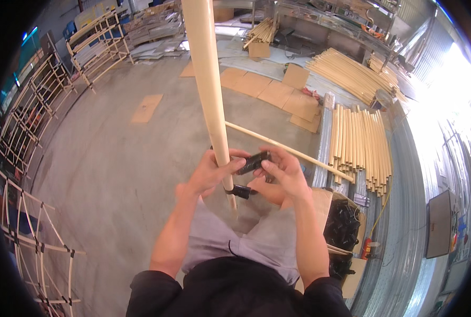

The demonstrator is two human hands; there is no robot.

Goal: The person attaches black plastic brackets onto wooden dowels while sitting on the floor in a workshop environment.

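Observation:
A long cream pipe (208, 79) stands upright in front of me, its top beyond the upper edge of the view. My left hand (210, 170) is closed round it, thumb across the front, and its fingertips touch the near end of a black pipe joint (254, 163). Closed on that joint's other end is my right hand (284, 168), pinching it between thumb and fingers beside the pipe. Lower down, a second black pipe joint (239, 191) sits round the pipe and sticks out to the right. The pipe's lower end runs down between my legs.
To the right, an open box (324, 206) holds several black joints. Bundles of cream pipes (359, 142) lie on a metal surface, and one loose pipe (288, 150) slants toward them. Cardboard sheets (275, 95) lie ahead. Pipe frames (40, 232) stand at left.

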